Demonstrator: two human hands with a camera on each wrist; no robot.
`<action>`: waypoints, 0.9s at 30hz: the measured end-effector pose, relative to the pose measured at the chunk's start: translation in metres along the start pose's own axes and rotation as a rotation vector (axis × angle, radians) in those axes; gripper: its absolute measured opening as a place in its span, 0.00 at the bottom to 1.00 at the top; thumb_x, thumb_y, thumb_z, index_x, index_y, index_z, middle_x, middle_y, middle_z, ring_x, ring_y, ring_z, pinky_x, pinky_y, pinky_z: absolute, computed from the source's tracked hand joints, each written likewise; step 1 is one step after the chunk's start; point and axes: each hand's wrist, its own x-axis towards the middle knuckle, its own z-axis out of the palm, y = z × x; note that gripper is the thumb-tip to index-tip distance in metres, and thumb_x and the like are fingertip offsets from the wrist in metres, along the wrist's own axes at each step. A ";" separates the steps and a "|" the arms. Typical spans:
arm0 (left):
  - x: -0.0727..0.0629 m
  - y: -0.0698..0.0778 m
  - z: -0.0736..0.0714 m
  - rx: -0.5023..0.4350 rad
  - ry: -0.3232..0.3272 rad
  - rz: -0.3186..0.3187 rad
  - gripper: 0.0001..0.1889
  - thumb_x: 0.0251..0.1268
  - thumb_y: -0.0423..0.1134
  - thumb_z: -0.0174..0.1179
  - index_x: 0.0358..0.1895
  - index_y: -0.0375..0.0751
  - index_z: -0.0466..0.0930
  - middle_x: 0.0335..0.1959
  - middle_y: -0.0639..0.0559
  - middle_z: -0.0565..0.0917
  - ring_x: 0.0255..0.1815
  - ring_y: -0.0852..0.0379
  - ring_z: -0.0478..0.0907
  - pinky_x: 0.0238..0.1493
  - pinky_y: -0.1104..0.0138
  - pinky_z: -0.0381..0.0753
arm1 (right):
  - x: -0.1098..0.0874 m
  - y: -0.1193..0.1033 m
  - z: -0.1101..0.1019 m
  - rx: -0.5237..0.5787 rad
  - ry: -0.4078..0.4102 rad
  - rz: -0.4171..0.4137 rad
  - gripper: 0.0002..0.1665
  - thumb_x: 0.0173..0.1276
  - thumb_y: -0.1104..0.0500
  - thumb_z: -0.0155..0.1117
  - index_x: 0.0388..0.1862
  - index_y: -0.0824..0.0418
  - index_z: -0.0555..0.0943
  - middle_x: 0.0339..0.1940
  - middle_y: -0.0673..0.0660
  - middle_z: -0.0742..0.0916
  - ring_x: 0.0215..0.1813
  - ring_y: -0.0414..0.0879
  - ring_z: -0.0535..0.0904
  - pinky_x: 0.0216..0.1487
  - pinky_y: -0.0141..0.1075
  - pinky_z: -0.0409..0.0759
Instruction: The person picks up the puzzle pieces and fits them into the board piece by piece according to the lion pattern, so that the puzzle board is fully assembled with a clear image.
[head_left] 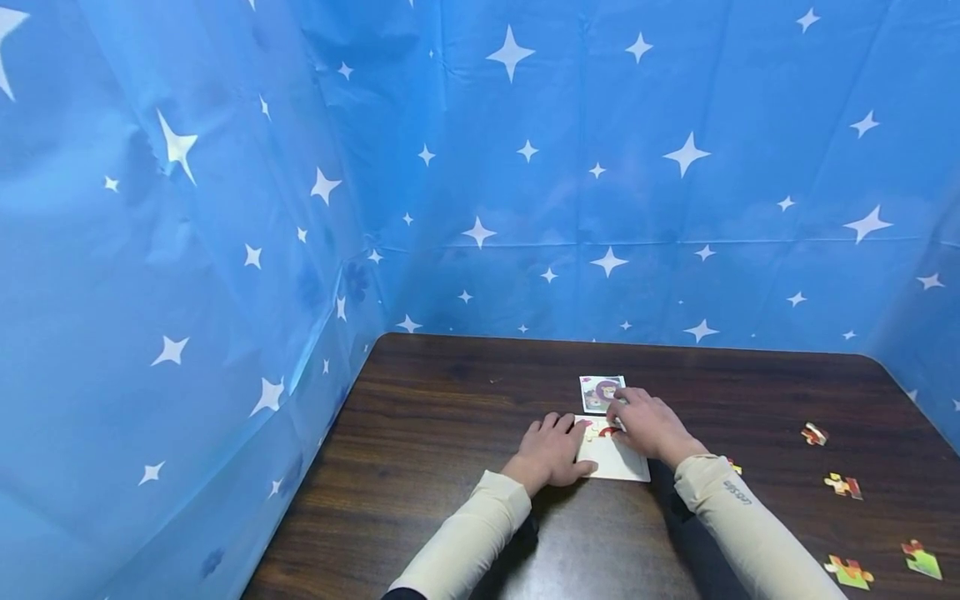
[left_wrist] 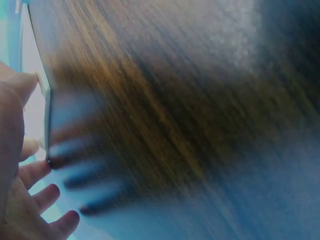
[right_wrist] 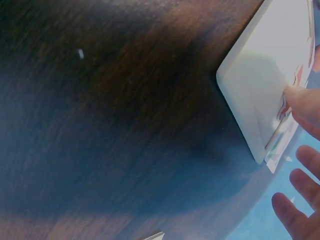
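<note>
A white puzzle board (head_left: pixel 618 464) lies on the table, with pink and red jigsaw pieces along its far side. My left hand (head_left: pixel 553 451) rests at the board's left edge, fingers spread; its thumb and index finger touch the board (left_wrist: pixel 34 112). Over the far right part of the board, my right hand (head_left: pixel 651 425) holds a red-patterned puzzle piece (head_left: pixel 609 432) down against it. In the right wrist view the thumb is on that piece (right_wrist: pixel 284 106), and the other fingers extend beyond the board. Just behind the board lies a picture card (head_left: pixel 592 390), partly covered by the right hand.
Several loose puzzle pieces lie to the right on the dark wooden table (head_left: pixel 450 383), among them one piece (head_left: pixel 813 433) farther back and another piece (head_left: pixel 849 573) near the right sleeve. A blue star-printed curtain (head_left: pixel 465 167) hangs behind and to the left.
</note>
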 end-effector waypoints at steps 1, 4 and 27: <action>0.000 0.000 -0.001 0.001 0.002 0.001 0.38 0.71 0.69 0.49 0.79 0.58 0.59 0.76 0.55 0.67 0.76 0.52 0.64 0.70 0.56 0.70 | 0.000 0.000 0.000 0.006 -0.005 0.002 0.10 0.65 0.57 0.74 0.42 0.56 0.84 0.62 0.66 0.81 0.67 0.64 0.74 0.61 0.62 0.76; 0.000 0.002 -0.003 0.008 0.013 0.013 0.38 0.71 0.68 0.51 0.80 0.61 0.57 0.76 0.55 0.67 0.75 0.52 0.64 0.69 0.56 0.71 | 0.000 0.002 0.001 0.021 -0.017 0.003 0.10 0.65 0.56 0.74 0.44 0.54 0.85 0.63 0.66 0.80 0.67 0.64 0.74 0.62 0.62 0.75; 0.004 0.009 -0.003 0.016 -0.007 0.029 0.34 0.73 0.69 0.46 0.78 0.63 0.62 0.77 0.54 0.66 0.77 0.53 0.62 0.72 0.56 0.68 | -0.008 0.022 -0.003 0.062 0.005 0.020 0.08 0.71 0.53 0.67 0.45 0.54 0.87 0.63 0.66 0.81 0.66 0.64 0.75 0.62 0.62 0.75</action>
